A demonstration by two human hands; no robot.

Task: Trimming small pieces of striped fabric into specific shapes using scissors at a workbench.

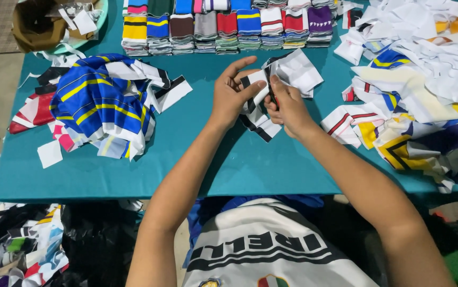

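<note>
I see both hands working one black-and-white striped knit collar piece (pixel 255 109) above the teal tabletop (pixel 197 159), in front of the row of folded striped collars (pixel 223 26). My left hand (pixel 231 93) has its grip pinched closed on the piece's upper edge; my right hand (pixel 287 106) is clamped tight on its middle. A blue-and-yellow striped pile (pixel 101 103) lies left of the piece.

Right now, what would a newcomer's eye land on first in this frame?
Probably the two hands at the centre: the left hand and right hand together grip a black-and-white fabric piece above the teal table. Next, the blue-and-yellow striped pile at left, the white scrap heap at right, and neat folded stacks along the far edge.
</note>
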